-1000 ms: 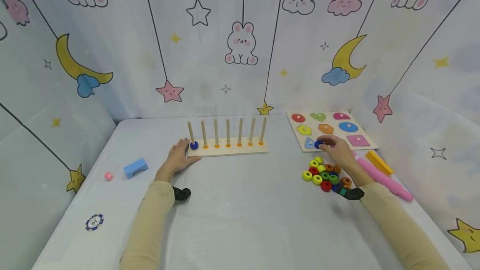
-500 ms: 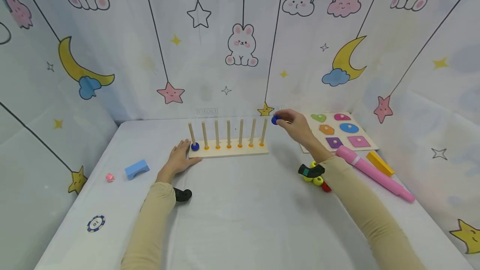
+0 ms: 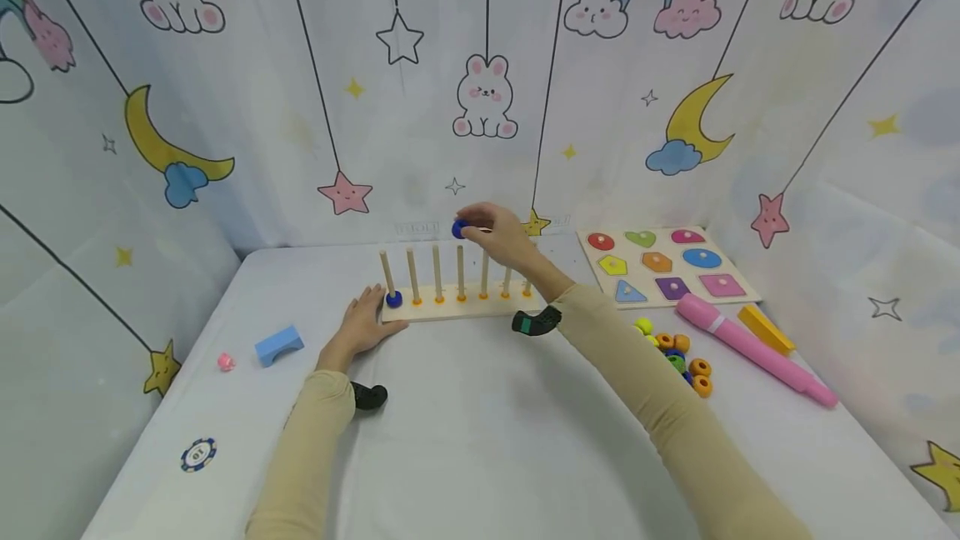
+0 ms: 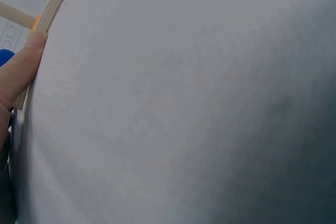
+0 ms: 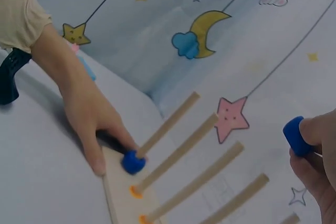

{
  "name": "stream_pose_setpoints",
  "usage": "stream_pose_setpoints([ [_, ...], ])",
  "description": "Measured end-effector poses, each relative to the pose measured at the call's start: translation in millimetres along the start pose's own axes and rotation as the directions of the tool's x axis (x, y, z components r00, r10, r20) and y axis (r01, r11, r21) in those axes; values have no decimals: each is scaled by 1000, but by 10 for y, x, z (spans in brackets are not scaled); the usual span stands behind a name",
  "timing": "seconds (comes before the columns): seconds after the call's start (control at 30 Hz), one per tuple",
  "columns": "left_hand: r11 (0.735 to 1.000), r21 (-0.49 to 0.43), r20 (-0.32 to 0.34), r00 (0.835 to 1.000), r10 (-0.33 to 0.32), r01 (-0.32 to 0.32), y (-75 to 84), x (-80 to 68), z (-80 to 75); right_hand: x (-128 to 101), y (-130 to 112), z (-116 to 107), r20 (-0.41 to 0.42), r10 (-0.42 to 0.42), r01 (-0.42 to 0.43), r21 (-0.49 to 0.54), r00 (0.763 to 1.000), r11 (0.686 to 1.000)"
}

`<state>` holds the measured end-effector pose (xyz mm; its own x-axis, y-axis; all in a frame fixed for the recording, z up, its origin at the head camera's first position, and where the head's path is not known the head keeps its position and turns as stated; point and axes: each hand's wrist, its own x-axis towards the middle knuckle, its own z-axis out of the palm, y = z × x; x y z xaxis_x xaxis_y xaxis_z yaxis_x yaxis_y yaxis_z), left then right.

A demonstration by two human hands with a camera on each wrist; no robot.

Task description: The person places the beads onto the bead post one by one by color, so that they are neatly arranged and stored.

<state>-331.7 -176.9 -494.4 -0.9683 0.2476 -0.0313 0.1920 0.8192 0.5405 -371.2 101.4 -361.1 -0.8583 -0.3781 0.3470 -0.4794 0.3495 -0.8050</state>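
A wooden peg board (image 3: 480, 304) with a row of upright pegs stands at the back of the table. One blue bead (image 3: 393, 299) sits at the foot of its leftmost peg. My left hand (image 3: 362, 325) holds the board's left end, thumb along the front edge and fingers at the far side; in the left wrist view its thumb (image 4: 23, 69) lies against the board. Above the middle pegs, my right hand (image 3: 498, 236) pinches another blue bead (image 5: 297, 136) between thumb and fingers, higher than the peg tops.
At right lie a pile of coloured beads (image 3: 678, 363), partly behind the right sleeve, a shape puzzle (image 3: 633, 261), a pink tool-like stick (image 3: 757, 350) and a yellow block (image 3: 767, 330). At left are a blue arch block (image 3: 279, 346), a small pink object (image 3: 226, 362) and a poker chip (image 3: 198, 455).
My right hand has carried the blue bead leftward from beside the shape puzzle to above the middle pegs. My left hand stays at the board's left end.
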Motion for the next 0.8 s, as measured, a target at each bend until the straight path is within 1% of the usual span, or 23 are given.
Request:
stream_pose_setpoints([
  [0.13,1000,-13,4,1000,-7,7,-6,-24,13,126,-59,234,29,-29,29,-8,999,1000],
  [0.33,1000,-22,-1,1000,-12,12,12,-35,1,268,-149,538,75,-24,28,-57,997,998],
  [0.53,1000,-24,-16,1000,-10,10,14,-27,11,384,-195,827,135,-45,55,-67,990,996],
  [0.67,1000,-14,-25,1000,-2,2,9,-2,31,413,-234,948,177,-64,79,-81,982,994],
  [0.8,1000,-21,-35,999,1,-2,1,6,25,442,-270,1012,198,-83,109,-123,977,986],
])
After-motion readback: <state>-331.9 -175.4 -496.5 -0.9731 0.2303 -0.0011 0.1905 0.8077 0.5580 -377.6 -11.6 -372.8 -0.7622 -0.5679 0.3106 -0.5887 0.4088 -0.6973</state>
